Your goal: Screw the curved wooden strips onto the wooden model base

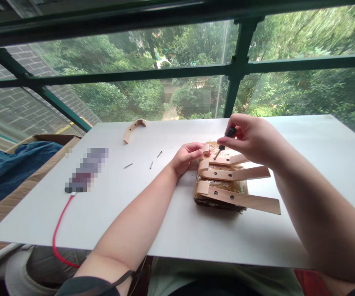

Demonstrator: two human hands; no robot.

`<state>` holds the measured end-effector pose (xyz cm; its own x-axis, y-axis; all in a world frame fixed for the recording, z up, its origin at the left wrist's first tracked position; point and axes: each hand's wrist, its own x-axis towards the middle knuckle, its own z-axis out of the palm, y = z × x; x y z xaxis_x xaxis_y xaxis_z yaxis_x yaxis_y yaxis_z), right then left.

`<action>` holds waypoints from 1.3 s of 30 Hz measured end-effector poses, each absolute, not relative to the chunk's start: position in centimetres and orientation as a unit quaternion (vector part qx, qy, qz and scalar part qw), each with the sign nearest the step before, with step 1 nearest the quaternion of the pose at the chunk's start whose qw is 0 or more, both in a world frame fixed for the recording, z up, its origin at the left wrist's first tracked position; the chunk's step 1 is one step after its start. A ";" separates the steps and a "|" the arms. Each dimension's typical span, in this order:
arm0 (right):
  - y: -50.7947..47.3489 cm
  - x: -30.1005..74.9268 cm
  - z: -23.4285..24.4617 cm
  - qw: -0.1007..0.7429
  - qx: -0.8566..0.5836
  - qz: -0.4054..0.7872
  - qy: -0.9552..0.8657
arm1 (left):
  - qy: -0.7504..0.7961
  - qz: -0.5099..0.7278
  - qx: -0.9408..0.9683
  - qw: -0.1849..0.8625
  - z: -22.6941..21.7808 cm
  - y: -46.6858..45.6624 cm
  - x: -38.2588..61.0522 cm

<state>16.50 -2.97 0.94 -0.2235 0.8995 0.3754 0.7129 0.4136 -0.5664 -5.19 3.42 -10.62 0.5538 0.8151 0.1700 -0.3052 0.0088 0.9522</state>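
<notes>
A wooden base block (pixel 220 193) lies on the white board (pixel 165 213) with three curved wooden hooks (pixel 235 174) lying across its top. My right hand (pixel 251 137) is closed round a small black-handled screwdriver (pixel 225 142), its tip down on the farthest hook. My left hand (pixel 186 156) is closed on the curled end of that same hook (pixel 205 149) at the block's left side. A fourth, loose curved hook (pixel 133 129) lies at the board's far left. Three loose screws (pixel 151 164) lie left of my left hand.
A blurred-out flat object (pixel 86 170) lies on the board's left part, with a red cable (pixel 60 230) running off the front edge. A cardboard box with blue cloth (pixel 7 172) stands to the left. A large window (pixel 196 74) stands right behind the board.
</notes>
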 end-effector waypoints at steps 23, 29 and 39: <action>-3.7 17.3 1.6 0.255 -0.425 0.210 -0.843 | 0.220 0.406 0.574 0.676 -10.8 3.6 -5.3; -3.6 17.2 1.8 0.251 -0.449 0.217 -0.830 | 0.218 0.401 0.575 0.679 -10.7 3.6 -5.3; -3.5 16.9 2.1 0.268 -0.437 0.121 -0.850 | 0.222 0.408 0.569 0.679 -10.9 3.7 -5.3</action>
